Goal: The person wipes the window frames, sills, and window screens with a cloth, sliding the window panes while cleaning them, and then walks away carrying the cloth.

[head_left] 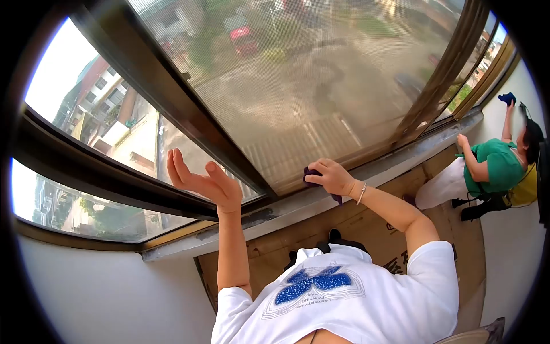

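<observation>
My left hand is raised at the dark window frame, fingers apart and nothing in them. Whether it touches the frame I cannot tell. Bunched in my right hand is a dark purple cloth, one end of which hangs below the palm. This hand is at the lower part of the mesh-covered window pane, just above the sill. A thin bracelet circles my right wrist.
At the right, a person in a green top holds a blue cloth against the white wall. Flattened cardboard covers the floor below the sill. Part of a rounded object shows at the bottom right.
</observation>
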Available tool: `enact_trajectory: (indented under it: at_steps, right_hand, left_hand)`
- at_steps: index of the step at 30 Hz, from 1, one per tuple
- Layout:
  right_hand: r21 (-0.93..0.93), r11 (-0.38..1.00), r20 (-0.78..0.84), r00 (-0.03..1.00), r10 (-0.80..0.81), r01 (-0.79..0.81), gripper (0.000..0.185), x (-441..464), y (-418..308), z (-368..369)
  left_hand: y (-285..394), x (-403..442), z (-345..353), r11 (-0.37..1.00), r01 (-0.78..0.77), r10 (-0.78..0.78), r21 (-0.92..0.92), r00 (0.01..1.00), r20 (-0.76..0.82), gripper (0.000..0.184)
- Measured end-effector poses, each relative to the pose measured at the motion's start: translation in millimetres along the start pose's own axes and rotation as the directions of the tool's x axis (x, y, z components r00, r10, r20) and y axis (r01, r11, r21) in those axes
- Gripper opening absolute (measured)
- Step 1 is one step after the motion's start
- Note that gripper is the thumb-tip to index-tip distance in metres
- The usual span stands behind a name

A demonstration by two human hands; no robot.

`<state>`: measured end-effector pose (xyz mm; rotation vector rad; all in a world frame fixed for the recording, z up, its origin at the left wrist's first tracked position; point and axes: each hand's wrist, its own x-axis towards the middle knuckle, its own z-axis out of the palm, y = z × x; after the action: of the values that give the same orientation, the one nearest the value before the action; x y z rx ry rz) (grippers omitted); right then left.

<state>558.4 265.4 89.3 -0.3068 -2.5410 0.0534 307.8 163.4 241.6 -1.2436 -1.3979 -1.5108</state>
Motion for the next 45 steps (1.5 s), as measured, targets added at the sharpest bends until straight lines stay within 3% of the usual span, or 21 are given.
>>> enact_trajectory:
  at_steps: [2, 4, 6, 7, 9, 11, 15, 16, 18, 20, 23, 25, 28, 31, 34, 37, 39, 41, 42, 44, 45]
  right_hand:
    - [-0.043, 0.997, -0.19, 0.98, 0.052, -0.061, 0.034, 47, 5, -65]
    - [-0.205, 0.977, -0.527, 0.847, -0.065, -0.053, 0.038, 104, 3, -154]
    - [-0.336, 0.938, -0.712, 0.675, -0.195, -0.083, 0.037, 154, 10, -222]
    - [-0.393, 0.915, -0.76, 0.594, -0.266, -0.093, 0.036, 178, 14, -246]
    - [-0.466, 0.876, -0.8, 0.481, -0.359, -0.121, 0.035, 221, 22, -269]
    - [-0.501, 0.855, -0.802, 0.442, -0.401, -0.133, 0.035, 243, 27, -263]
    - [-0.595, 0.794, -0.706, 0.554, -0.44, -0.127, 0.034, 212, 29, -187]
    - [-0.598, 0.782, -0.74, 0.495, -0.456, -0.173, 0.018, 204, 21, -175]
    - [-0.593, 0.795, -0.631, 0.686, -0.364, -0.124, 0.019, 166, 23, -106]
    - [-0.587, 0.807, -0.524, 0.791, -0.315, -0.068, 0.026, 111, 26, -45]
    - [-0.537, 0.835, -0.128, 0.967, -0.22, 0.119, 0.021, 24, 40, 11]
    - [-0.341, 0.939, 0.096, 0.995, -0.006, 0.039, 0.021, -37, 56, 34]
    - [-0.317, 0.94, 0.074, 0.985, 0.158, -0.127, 0.019, -71, 57, -4]
    - [-0.44, 0.887, -0.24, 0.97, 0.031, -0.137, 0.022, -28, 56, -85]
    - [-0.523, 0.8, -0.578, 0.812, -0.08, -0.293, 0.036, 44, 71, -193]
    - [-0.499, 0.808, -0.773, 0.583, -0.25, -0.315, 0.049, 138, 85, -289]
    - [-0.443, 0.863, -0.837, 0.456, -0.302, -0.243, 0.055, 183, 83, -298]
    - [-0.493, 0.829, -0.828, 0.434, -0.355, -0.263, 0.051, 189, 88, -282]
    - [-0.489, 0.832, -0.829, 0.438, -0.349, -0.262, 0.051, 177, 90, -262]
    - [-0.41, 0.885, -0.751, 0.631, -0.192, -0.218, 0.052, 147, 78, -213]
    - [-0.463, 0.85, -0.767, 0.594, -0.243, -0.251, 0.042, 142, 81, -192]
  left_hand:
    - [8, 4, 10, 0.998, -0.013, 0.011, 0.06, 0.999, 0.044, 0.052]
    - [11, 6, 24, 0.997, -0.075, 0.073, 0.019, 0.994, 0.087, 0.054]
    - [13, 1, 42, 0.991, -0.123, 0.119, 0.057, 0.99, 0.075, 0.054]
    - [9, -2, 49, 0.99, -0.129, 0.125, 0.049, 0.988, 0.087, 0.054]
    - [-2, -7, 59, 0.94, -0.259, 0.254, 0.223, 0.966, 0.049, 0.055]
    - [-2, -7, 62, 0.945, -0.253, 0.251, 0.208, 0.967, 0.04, 0.053]
    - [0, -4, 68, 0.954, -0.25, 0.251, 0.167, 0.968, 0.018, 0.051]
    - [0, -5, 68, 0.952, -0.25, 0.251, 0.175, 0.968, 0.016, 0.051]
    - [-1, -6, 70, 0.953, -0.245, 0.248, 0.178, 0.969, 0.007, 0.05]
    - [-2, -6, 70, 0.949, -0.253, 0.258, 0.188, 0.966, -0.002, 0.05]
    - [-4, -9, 67, 0.939, -0.247, 0.252, 0.241, 0.968, 0.01, 0.05]
    - [-6, -10, 65, 0.936, -0.252, 0.258, 0.248, 0.966, 0.008, 0.05]
    - [-6, -10, 63, 0.944, -0.26, 0.264, 0.205, 0.964, 0.007, 0.05]
    - [-4, -9, 66, 0.939, -0.257, 0.262, 0.227, 0.965, 0.008, 0.05]
    - [-3, -10, 66, 0.924, -0.267, 0.272, 0.273, 0.962, 0.022, 0.05]
    - [-3, -9, 67, 0.916, -0.322, 0.326, 0.239, 0.945, 0.025, 0.051]
    - [-3, -9, 70, 0.92, -0.326, 0.335, 0.217, 0.942, -0.003, 0.052]
    - [-3, -10, 68, 0.907, -0.333, 0.337, 0.259, 0.941, 0.029, 0.052]
    - [-3, -11, 67, 0.891, -0.334, 0.334, 0.306, 0.941, 0.054, 0.053]
    - [-5, -13, 68, 0.881, -0.328, 0.328, 0.34, 0.943, 0.061, 0.054]
    - [-5, -14, 69, 0.889, -0.324, 0.324, 0.324, 0.944, 0.057, 0.054]
